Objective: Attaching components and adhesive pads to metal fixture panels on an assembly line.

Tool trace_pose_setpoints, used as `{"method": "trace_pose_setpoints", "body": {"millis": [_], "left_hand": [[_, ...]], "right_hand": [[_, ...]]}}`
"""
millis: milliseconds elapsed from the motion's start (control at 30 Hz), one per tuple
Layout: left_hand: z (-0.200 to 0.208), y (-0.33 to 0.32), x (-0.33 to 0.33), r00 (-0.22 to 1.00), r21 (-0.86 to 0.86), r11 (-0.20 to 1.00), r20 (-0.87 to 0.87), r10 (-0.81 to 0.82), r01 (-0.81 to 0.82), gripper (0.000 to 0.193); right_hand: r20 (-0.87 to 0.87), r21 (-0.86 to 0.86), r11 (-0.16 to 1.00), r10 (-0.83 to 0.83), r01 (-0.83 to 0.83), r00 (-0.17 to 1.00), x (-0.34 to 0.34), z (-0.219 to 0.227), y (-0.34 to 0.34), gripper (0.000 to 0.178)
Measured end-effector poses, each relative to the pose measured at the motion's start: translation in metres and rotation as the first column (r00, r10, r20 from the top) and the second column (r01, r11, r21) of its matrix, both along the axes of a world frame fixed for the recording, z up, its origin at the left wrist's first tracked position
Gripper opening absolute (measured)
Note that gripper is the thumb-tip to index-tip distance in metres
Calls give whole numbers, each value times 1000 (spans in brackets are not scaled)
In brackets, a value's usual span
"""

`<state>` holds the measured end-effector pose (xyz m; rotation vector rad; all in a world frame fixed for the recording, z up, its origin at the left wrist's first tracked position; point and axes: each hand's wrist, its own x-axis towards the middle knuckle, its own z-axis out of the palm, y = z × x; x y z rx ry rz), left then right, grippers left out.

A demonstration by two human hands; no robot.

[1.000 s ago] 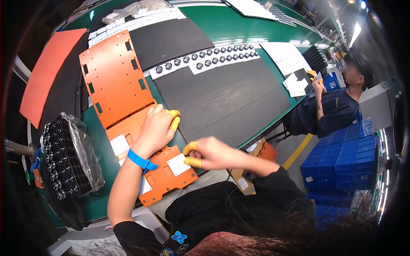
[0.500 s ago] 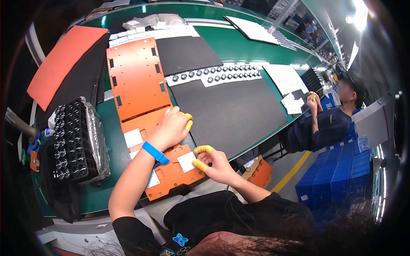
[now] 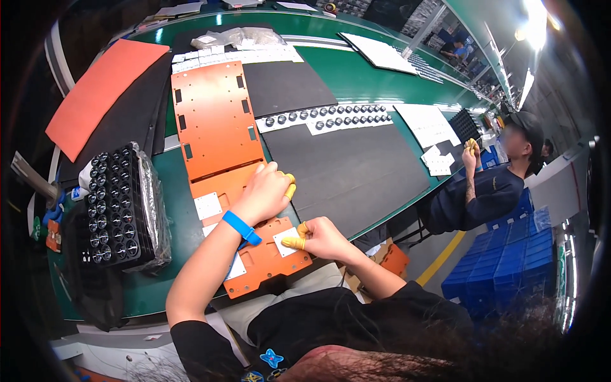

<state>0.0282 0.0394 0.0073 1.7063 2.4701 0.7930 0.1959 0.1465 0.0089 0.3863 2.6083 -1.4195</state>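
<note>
My left hand, with a blue wristband, is curled over the orange perforated panel near its cross seam; anything under its fingers is hidden. Yellow finger covers show on its right side. Along the panel's near right edge, my right hand has its yellow-covered thumb on a white square plate, with a bent finger at the plate's right edge. That plate lies flat on the panel. Another white plate sits left of my left hand, and a third white plate lies below my left wrist.
A black tray of round dark parts stands at left beside an orange-red sheet. White strips of black round parts border a dark mat. At right, a co-worker handles something small near blue crates.
The thumb and finger of my right hand have drawn closer together, with the thumb now over the white plate. My left hand stays curled on the panel. The whole view has shifted slightly.
</note>
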Motion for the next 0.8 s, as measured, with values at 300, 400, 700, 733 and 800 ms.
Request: {"method": "trace_pose_setpoints", "body": {"millis": [300, 400, 700, 733, 800], "left_hand": [[-6, 0, -1, 1000, 102, 994, -6, -25, 25, 7], [-3, 1, 0, 999, 48, 999, -34, -20, 22, 6], [-1, -1, -2, 1000, 1, 1000, -6, 0, 0, 18], [-3, -2, -4, 1000, 4, 1000, -1, -2, 2, 18], [-6, -1, -5, 1000, 34, 999, 12, -9, 9, 18]], "right_hand": [[-52, -129, 991, -53, 46, 997, 5, -15, 1, 37], [-57, -124, 991, -62, 54, 996, 6, -12, 1, 37], [-184, -513, 853, -220, 97, 958, 0, -2, 13, 32], [-176, -498, 859, -230, 115, 957, -3, 9, 17, 31], [-189, -439, 869, -339, 230, 922, -9, 15, 33, 28]]}}
